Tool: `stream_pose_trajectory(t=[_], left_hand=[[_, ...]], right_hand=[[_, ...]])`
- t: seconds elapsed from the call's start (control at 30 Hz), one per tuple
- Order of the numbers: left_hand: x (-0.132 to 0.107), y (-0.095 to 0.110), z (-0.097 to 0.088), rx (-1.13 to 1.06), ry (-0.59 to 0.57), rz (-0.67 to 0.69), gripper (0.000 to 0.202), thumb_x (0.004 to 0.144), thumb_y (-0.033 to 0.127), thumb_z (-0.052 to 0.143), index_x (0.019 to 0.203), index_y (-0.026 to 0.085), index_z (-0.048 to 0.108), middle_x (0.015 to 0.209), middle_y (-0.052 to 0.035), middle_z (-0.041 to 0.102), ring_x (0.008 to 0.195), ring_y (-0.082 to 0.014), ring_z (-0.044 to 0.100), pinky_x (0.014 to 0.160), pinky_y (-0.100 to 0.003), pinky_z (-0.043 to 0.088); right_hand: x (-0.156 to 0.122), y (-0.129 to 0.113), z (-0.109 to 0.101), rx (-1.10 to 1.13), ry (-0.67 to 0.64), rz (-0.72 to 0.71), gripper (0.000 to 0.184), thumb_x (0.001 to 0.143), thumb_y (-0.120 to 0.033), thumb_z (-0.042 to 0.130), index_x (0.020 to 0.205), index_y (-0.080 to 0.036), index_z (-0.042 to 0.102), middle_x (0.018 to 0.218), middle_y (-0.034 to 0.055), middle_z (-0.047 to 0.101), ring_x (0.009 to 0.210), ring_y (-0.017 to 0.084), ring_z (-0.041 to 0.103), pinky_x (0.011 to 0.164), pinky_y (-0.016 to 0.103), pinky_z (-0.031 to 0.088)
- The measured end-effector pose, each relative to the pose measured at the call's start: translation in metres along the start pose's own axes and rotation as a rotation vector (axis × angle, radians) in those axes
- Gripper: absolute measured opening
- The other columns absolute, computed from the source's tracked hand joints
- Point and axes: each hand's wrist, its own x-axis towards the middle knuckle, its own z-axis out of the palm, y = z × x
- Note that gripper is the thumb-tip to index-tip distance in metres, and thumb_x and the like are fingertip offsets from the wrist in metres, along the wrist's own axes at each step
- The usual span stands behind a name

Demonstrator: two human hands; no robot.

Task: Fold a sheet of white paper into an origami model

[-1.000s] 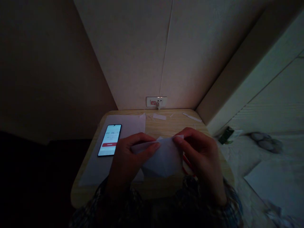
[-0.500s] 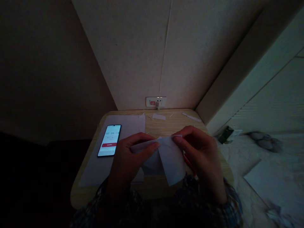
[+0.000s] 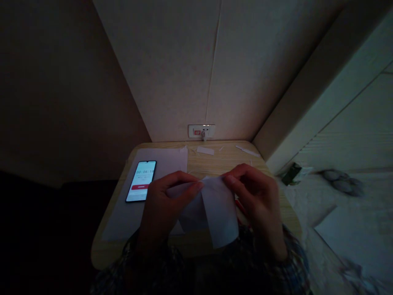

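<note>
Left hand and right hand pinch the white paper by its upper edge, above the desk, presumably letting its flap hang free. Phone lies face-up, timer probably readable thus.

The phone left of centre in the lower frame showed 00:06:1 and a blurred last digit. Smaller lettering below, including on the red button, was illegible.

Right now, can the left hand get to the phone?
Probably yes: the phone lies near the left hand with nothing on it, though that hand pinches the paper and may need to let go first.
</note>
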Motion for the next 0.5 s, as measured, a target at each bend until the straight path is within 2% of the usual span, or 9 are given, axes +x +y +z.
stream_pose_trajectory(t=[0.07, 0.13, 0.23, 0.33, 0.4, 0.5], left_hand=[[0.001, -0.002, 0.0, 0.013, 0.029, 0.014, 0.013, 0.069, 0.028, 0.074, 0.057, 0.025, 0.069, 0.057, 0.0041, 0.067, 0.06, -0.0186, 0.065, 0.056, -0.026, 0.049], [0.003, -0.007, 0.0, 0.01, 0.069, 0.039, 0.012, 0.069, 0.027, 0.073, 0.058, 0.024, 0.069, 0.058, 0.0044, 0.067, 0.059, -0.0174, 0.064, 0.056, -0.025, 0.048], [0.006, -0.013, -0.001, -0.012, 0.128, 0.07, 0.011, 0.069, 0.028, 0.075, 0.059, 0.024, 0.071, 0.06, 0.0042, 0.069, 0.059, -0.0163, 0.062, 0.054, -0.024, 0.047], [0.007, -0.015, 0.0, -0.035, 0.135, 0.082, 0.01, 0.068, 0.026, 0.075, 0.059, 0.023, 0.072, 0.059, 0.0038, 0.07, 0.059, -0.0163, 0.063, 0.055, -0.024, 0.048], [0.007, -0.016, 0.001, -0.056, 0.129, 0.083, 0.01, 0.067, 0.023, 0.074, 0.058, 0.023, 0.072, 0.059, 0.0042, 0.07, 0.06, -0.016, 0.064, 0.057, -0.024, 0.049], [0.008, -0.019, 0.002, -0.087, 0.158, 0.076, 0.009, 0.068, 0.023, 0.076, 0.06, 0.024, 0.072, 0.06, 0.0051, 0.071, 0.059, -0.0144, 0.062, 0.054, -0.022, 0.047]], right_hand=[[0.001, 0.002, 0.0, -0.033, 0.0, -0.025, 0.02, 0.085, -0.026, 0.066, 0.065, -0.022, 0.067, 0.06, -0.0027, 0.065, 0.061, 0.014, 0.06, 0.059, 0.026, 0.046], [0.003, 0.004, -0.001, -0.028, -0.061, -0.032, 0.017, 0.086, -0.028, 0.063, 0.072, -0.023, 0.071, 0.067, -0.0007, 0.07, 0.069, 0.017, 0.066, 0.064, 0.027, 0.05], [0.006, 0.008, -0.002, -0.022, -0.157, 0.002, 0.012, 0.081, -0.03, 0.068, 0.073, -0.023, 0.073, 0.07, 0.0, 0.074, 0.07, 0.018, 0.068, 0.064, 0.027, 0.051], [0.007, 0.009, -0.002, -0.087, -0.1, 0.018, 0.018, 0.079, -0.03, 0.07, 0.064, -0.022, 0.071, 0.062, -0.0008, 0.071, 0.061, 0.016, 0.064, 0.06, 0.026, 0.048], [0.007, 0.008, -0.002, -0.116, -0.067, 0.015, 0.019, 0.08, -0.03, 0.069, 0.064, -0.021, 0.071, 0.061, -0.0007, 0.07, 0.06, 0.016, 0.062, 0.06, 0.027, 0.046], [0.007, 0.009, -0.002, -0.116, -0.13, 0.016, 0.018, 0.081, -0.031, 0.068, 0.067, -0.022, 0.073, 0.065, -0.0001, 0.073, 0.062, 0.017, 0.064, 0.059, 0.026, 0.047]])
